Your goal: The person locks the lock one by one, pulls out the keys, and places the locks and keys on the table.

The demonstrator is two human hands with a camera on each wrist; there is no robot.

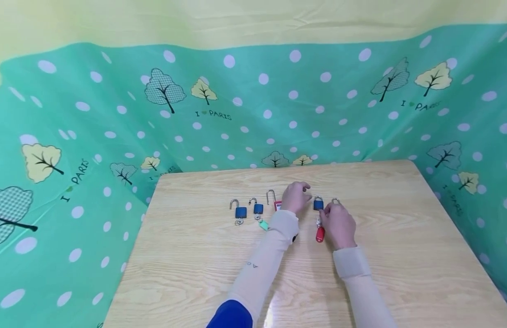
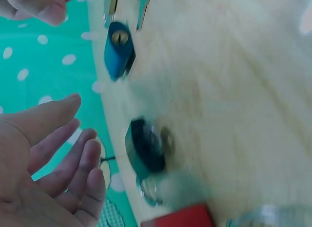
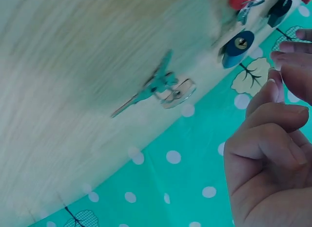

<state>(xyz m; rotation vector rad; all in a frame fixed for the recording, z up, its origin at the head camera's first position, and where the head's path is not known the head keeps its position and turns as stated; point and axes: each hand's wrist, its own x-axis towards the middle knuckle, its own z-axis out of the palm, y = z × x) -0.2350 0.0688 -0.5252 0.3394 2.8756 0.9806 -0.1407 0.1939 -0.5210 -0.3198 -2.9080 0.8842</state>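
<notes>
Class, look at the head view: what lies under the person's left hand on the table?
Under the left hand only a corner of a red padlock and its tall shackle show. The hand covers the rest of its body, so any key there is hidden.

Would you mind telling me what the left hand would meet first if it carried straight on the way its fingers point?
Probably the blue padlock. In the head view the left hand hovers over the row of locks with its fingers pointing toward the right hand, and that padlock lies between them. Height above the table is hard to judge.
</notes>
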